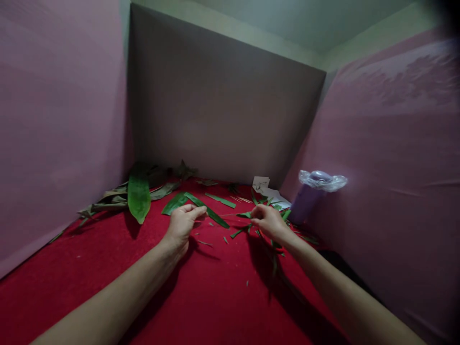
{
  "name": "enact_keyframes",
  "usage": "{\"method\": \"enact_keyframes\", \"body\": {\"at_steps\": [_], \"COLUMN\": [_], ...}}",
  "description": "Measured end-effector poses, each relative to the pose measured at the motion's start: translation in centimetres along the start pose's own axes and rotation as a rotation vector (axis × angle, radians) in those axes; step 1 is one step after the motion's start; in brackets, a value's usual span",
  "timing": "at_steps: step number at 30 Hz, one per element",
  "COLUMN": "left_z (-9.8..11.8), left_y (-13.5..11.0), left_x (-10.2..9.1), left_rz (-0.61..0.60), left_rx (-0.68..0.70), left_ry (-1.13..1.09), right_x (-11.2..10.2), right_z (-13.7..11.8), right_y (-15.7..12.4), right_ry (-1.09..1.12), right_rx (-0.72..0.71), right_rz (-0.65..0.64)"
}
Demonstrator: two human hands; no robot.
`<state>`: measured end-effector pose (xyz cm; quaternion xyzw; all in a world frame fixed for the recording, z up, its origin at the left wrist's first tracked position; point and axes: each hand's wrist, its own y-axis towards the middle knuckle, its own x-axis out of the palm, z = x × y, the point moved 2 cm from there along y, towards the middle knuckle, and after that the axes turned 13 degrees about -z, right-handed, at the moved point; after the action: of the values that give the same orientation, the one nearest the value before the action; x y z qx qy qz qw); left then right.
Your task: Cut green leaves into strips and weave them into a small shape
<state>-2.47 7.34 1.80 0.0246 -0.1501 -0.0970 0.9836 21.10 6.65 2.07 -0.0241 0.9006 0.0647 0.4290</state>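
Observation:
My left hand [183,225] is closed in a pinch above the red cloth, thumb against fingertips. A thin pale strand [227,215] runs from about its fingertips toward my right hand; whether it is thread or a fine stick I cannot make out. My right hand [268,220] pinches a small folded piece of green leaf [244,215] at the strand's other end. Just beyond my left fingers lies a long green leaf strip [215,218], with a wider cut leaf [175,203] beside it. Below and around my right hand are narrow green leaf strips [237,233], partly hidden by it.
Red cloth [201,297] covers the surface. A broad green leaf [139,196] and dried leaves [111,203] are at back left. Thin sticks [240,199], white paper [275,197] and a purple container topped with clear plastic [307,199] stand or lie right. Pink sheets [61,120] flank both sides.

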Motion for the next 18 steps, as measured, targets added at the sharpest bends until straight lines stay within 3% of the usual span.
{"method": "enact_keyframes", "body": {"at_steps": [3,7,14,18], "left_z": [-0.1,0.0,0.8,0.8], "left_y": [0.1,0.0,-0.4,-0.6], "left_x": [-0.1,0.0,0.4,0.5], "left_rz": [-0.003,-0.011,-0.125,-0.21], "left_rx": [-0.006,-0.013,-0.07,-0.143], "left_ry": [-0.006,-0.018,-0.113,-0.192], "right_x": [-1.3,-1.1,0.1,2.1], "right_z": [1.8,1.5,-2.7,-5.0], "right_y": [0.0,-1.4,-3.8,-4.6], "right_ry": [0.053,0.105,0.042,-0.25], "right_rx": [0.011,-0.084,-0.296,-0.498], "right_rz": [-0.097,-0.192,-0.099,-0.018]}}
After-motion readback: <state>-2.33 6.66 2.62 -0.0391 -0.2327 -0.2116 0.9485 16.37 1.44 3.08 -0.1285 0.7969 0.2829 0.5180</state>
